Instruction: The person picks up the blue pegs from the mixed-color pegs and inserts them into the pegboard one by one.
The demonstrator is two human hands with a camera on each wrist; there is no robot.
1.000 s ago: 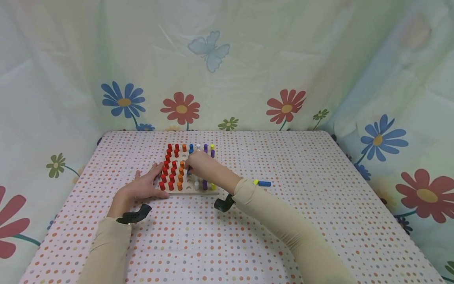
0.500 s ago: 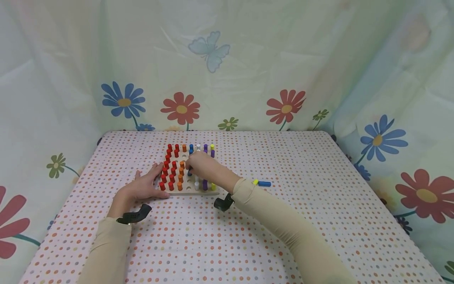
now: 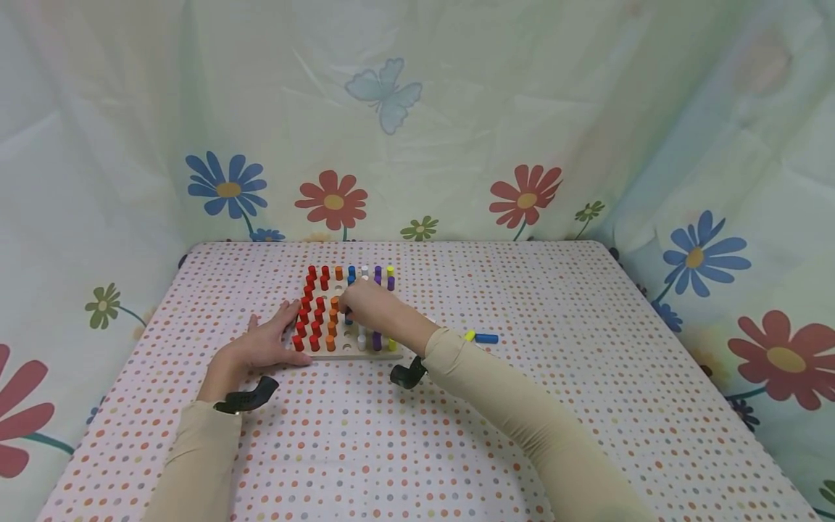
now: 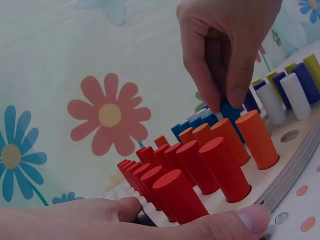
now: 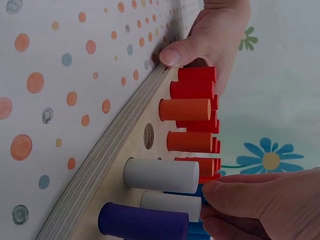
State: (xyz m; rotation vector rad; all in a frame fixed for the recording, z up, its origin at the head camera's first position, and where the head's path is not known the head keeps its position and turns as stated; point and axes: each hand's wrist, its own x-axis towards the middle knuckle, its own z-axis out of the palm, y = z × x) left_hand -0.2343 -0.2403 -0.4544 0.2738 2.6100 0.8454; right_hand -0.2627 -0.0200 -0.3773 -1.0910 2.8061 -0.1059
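A wooden pegboard [image 3: 352, 356] carries upright rows of red pegs [image 3: 316, 342], orange pegs [image 3: 330, 343], blue, white, purple and yellow pegs. My right hand [image 3: 373, 304] reaches over its middle and pinches a blue peg [image 4: 231, 112] between thumb and fingers, in the row beside the orange ones. The peg stands upright at the board; its lower end is hidden behind orange pegs in the left wrist view. My left hand [image 3: 264, 342] rests against the board's left side with fingers spread, its thumb along the near corner.
To the right of the board, a loose blue peg [image 3: 486, 338] and a yellow peg [image 3: 470, 335] lie on the dotted tablecloth. A bare hole [image 5: 149, 136] shows near the board's front edge. A flowered curtain surrounds the table.
My right hand and wrist have shifted very slightly left while staying at the blue peg. The left hand and the board have not moved.
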